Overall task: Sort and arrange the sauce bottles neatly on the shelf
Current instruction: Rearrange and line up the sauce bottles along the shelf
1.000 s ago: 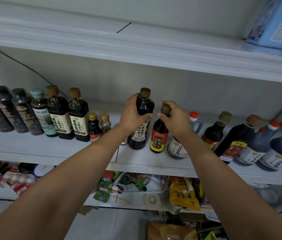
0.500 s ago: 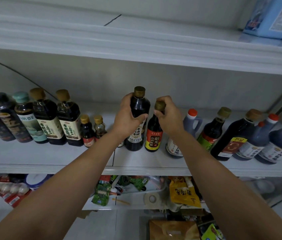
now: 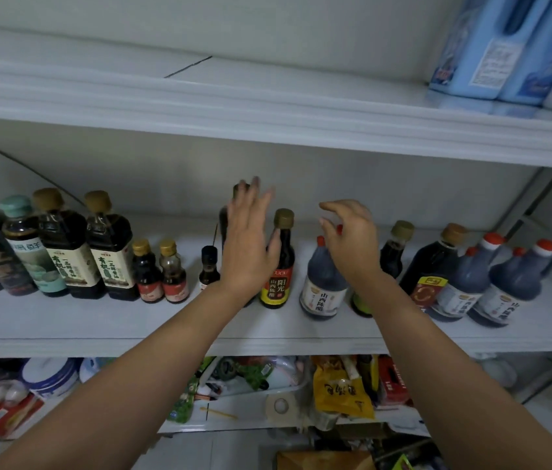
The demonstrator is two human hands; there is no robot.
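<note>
Dark sauce bottles stand in a row on the white middle shelf (image 3: pixel 64 320). My left hand (image 3: pixel 247 242) is spread open with straight fingers in front of a tall dark bottle (image 3: pixel 223 222), mostly hiding it. Just right of it stands a slim bottle with a gold cap and red-yellow label (image 3: pixel 279 266). My right hand (image 3: pixel 352 242) hovers with loosely curled fingers, holding nothing, above a jug with a red cap and white label (image 3: pixel 324 283). A gold-capped bottle (image 3: pixel 395 249) stands partly hidden behind my right wrist.
At the left stand several large labelled bottles (image 3: pixel 64 245) and three small ones (image 3: pixel 159 273). More jugs with red caps (image 3: pixel 502 283) fill the right end. Blue containers (image 3: pixel 505 52) sit on the upper shelf. The lower shelf holds mixed packets and a yellow bag (image 3: pixel 339 388).
Both hands have let go of the bottles they gripped. The left hand opened flat in front of the tall bottle; the right moved rightward off the slim bottle's cap.
</note>
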